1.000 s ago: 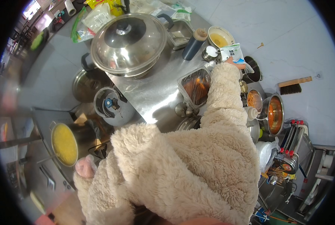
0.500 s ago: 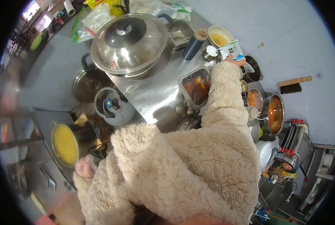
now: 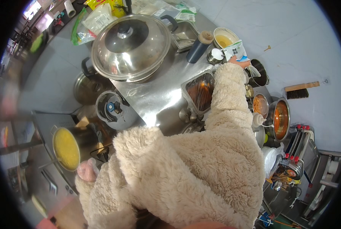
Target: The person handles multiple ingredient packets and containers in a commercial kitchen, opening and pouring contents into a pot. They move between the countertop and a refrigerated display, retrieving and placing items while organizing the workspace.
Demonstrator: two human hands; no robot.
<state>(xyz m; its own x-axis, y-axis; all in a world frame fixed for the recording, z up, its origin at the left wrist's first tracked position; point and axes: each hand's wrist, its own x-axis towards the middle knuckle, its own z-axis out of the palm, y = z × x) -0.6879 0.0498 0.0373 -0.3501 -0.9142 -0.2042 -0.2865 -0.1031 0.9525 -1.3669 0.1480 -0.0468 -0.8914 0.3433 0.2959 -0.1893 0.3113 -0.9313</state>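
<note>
My right arm, in a fluffy cream sleeve, stretches to the far right of the steel table. My right hand is closed on a white, green and blue packet, held upright beside a small metal tub of white powder. A bowl of yellowish liquid sits just behind the packet. On the left, my left hand, in a clear plastic glove, looks closed beside the rim of a tall pot of yellow liquid. What it grips, if anything, is hidden.
A lidded wok covers the table's far left. Near the right sleeve are a film-covered tray, a dark bottle, a black pot and a bowl of red sauce. A gas cylinder stands below the table edge.
The view has shifted very slightly. My right hand keeps the packet in the same place, and my left hand stays beside the pot's rim.
</note>
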